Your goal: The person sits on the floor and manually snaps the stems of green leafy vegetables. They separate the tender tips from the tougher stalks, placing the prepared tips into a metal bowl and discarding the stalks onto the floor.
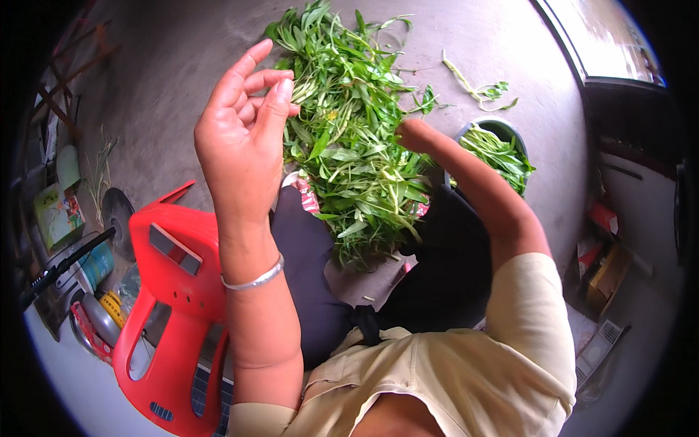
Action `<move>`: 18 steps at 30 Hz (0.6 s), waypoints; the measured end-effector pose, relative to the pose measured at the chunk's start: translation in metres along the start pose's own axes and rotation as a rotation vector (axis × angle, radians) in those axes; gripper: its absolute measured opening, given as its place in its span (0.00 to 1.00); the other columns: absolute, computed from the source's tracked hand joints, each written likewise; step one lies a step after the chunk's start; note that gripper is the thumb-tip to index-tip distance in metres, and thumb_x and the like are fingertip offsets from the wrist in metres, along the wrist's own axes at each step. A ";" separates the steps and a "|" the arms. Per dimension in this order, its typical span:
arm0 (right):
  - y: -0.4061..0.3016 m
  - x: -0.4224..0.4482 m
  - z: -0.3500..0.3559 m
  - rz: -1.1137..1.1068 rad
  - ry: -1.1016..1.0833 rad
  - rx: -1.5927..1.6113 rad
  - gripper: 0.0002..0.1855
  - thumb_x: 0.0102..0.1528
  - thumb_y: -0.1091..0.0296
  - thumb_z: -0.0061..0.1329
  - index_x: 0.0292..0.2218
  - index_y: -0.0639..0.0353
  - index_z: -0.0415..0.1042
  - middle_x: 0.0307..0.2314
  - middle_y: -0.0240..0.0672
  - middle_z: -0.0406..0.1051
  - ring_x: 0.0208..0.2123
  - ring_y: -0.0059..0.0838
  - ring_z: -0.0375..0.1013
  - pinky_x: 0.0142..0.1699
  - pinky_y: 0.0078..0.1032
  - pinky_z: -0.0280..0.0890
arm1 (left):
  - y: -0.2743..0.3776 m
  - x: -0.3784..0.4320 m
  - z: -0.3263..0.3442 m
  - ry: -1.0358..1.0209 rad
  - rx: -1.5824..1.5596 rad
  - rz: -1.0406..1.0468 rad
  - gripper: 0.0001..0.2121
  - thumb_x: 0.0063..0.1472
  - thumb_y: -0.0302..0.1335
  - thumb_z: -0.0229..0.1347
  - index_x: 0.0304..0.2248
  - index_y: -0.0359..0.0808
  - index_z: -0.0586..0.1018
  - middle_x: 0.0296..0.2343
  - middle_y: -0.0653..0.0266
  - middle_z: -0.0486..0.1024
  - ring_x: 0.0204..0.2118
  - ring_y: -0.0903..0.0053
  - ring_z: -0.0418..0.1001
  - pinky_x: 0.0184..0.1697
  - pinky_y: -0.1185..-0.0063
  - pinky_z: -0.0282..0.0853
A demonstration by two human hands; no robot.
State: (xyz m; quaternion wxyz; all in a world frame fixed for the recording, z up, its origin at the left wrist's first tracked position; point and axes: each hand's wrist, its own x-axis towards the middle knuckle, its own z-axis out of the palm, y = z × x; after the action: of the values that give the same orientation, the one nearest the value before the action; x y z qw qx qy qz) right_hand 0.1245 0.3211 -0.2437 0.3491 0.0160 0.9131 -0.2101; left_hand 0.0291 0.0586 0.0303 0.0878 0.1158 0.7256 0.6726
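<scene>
A large heap of leafy green stems (355, 120), which looks like water spinach, lies on the floor and between the knees. Raised over the heap's left edge is my left hand (246, 104), its fingers half curled and apart, with nothing visible in it. A silver bangle (256, 278) circles that wrist. My right hand (416, 134) reaches to the right side of the heap; its fingers are hidden, so its grip does not show. Beside the right forearm stands a round bucket (498, 122) with picked green stems (491, 155) in it.
A red plastic chair (180, 262) stands close on the left. One loose stem (469, 87) lies on the concrete floor (185, 98) beyond the bucket. Boxes and household items, including a green box (59, 216), crowd the left. A cardboard box (609, 278) is at the right.
</scene>
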 end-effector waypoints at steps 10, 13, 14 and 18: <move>-0.057 0.163 0.094 0.435 0.228 0.761 0.16 0.45 0.61 0.50 0.34 0.60 0.75 0.32 0.44 0.74 0.37 0.40 0.73 0.42 0.28 0.67 | 0.001 0.002 -0.002 0.112 -0.196 0.009 0.19 0.59 0.20 0.49 0.50 0.25 0.65 0.29 0.61 0.73 0.25 0.85 0.68 0.33 0.87 0.64; -0.066 0.154 0.079 0.407 0.137 0.852 0.17 0.44 0.59 0.53 0.34 0.60 0.76 0.32 0.41 0.74 0.34 0.34 0.74 0.41 0.25 0.67 | 0.001 0.005 -0.007 0.136 -0.210 0.002 0.19 0.59 0.20 0.49 0.50 0.25 0.65 0.29 0.61 0.73 0.25 0.85 0.68 0.32 0.86 0.64; -0.071 0.146 0.069 0.418 0.130 1.002 0.16 0.43 0.62 0.55 0.34 0.60 0.77 0.30 0.38 0.75 0.32 0.28 0.73 0.39 0.22 0.66 | 0.001 0.004 -0.010 0.155 -0.207 0.005 0.19 0.59 0.20 0.49 0.50 0.26 0.65 0.29 0.61 0.73 0.25 0.85 0.68 0.33 0.86 0.64; -0.046 0.106 0.035 0.343 0.168 1.056 0.14 0.49 0.81 0.46 0.38 0.60 0.77 0.27 0.33 0.74 0.24 0.17 0.66 0.29 0.17 0.63 | 0.001 0.004 -0.015 0.151 -0.246 0.019 0.20 0.59 0.21 0.49 0.51 0.26 0.64 0.29 0.62 0.73 0.25 0.85 0.68 0.33 0.86 0.64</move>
State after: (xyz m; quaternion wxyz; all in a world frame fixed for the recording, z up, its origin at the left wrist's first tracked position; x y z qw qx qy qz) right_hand 0.0586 0.2531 -0.3184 0.2491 0.3534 0.6930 -0.5769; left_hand 0.0211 0.0455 0.0329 0.0400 0.0600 0.6410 0.7642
